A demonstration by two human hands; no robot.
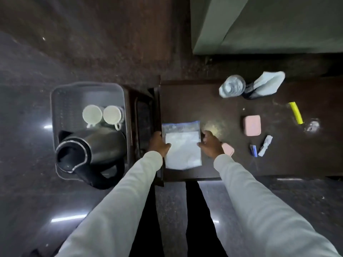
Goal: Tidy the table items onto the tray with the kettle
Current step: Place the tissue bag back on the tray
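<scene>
A clear zip bag of white powder (182, 145) lies flat on the dark table (213, 108) near its left front corner. My left hand (159, 144) touches the bag's left edge and my right hand (211, 144) touches its right edge; neither has lifted it. To the left, on a lower stand, sits the grey tray (61, 101) with a black kettle (92, 151) and two white cups (103, 115). On the table also lie two pink cases (252, 125) (228, 149), a yellow tube (296, 112), a blue sachet (253, 150) and a white sachet (265, 145).
A water bottle (232, 86) and a dark holder with white cloth (263, 85) stand at the table's back. A grey-green upholstered edge (269, 25) rises behind the table. A dark wooden stand (143, 117) separates tray and table. Shiny dark floor lies below.
</scene>
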